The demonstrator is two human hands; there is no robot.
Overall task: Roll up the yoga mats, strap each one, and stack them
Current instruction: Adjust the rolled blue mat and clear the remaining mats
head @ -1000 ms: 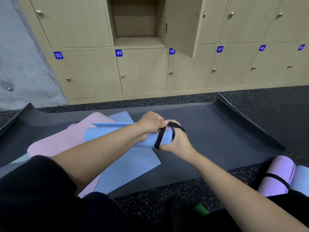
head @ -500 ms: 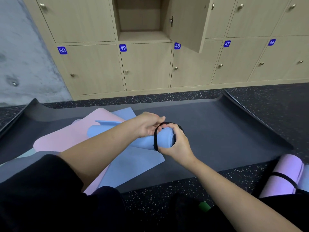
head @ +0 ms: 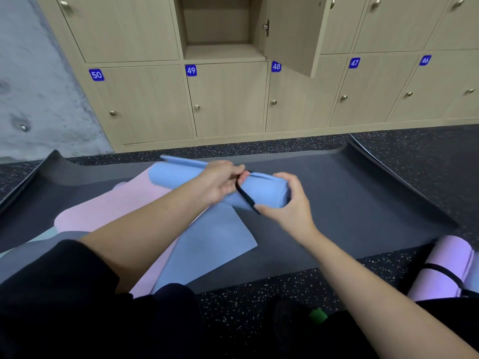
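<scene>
One purple roll (head: 445, 265) is already strapped, at the right; the pink mat (head: 108, 211) and dark mat (head: 350, 198) are not yet rolled. The blue roll (head: 261, 193), tight and smooth, is held over the dark mat. Its black strap (head: 245, 195) is pinched by the left hand (head: 220, 182), and its end is gripped by the right hand (head: 290, 203).

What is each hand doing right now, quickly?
Left hand: closed, pinching the black strap.
Right hand: closed round the end of the rolled blue mat.
</scene>
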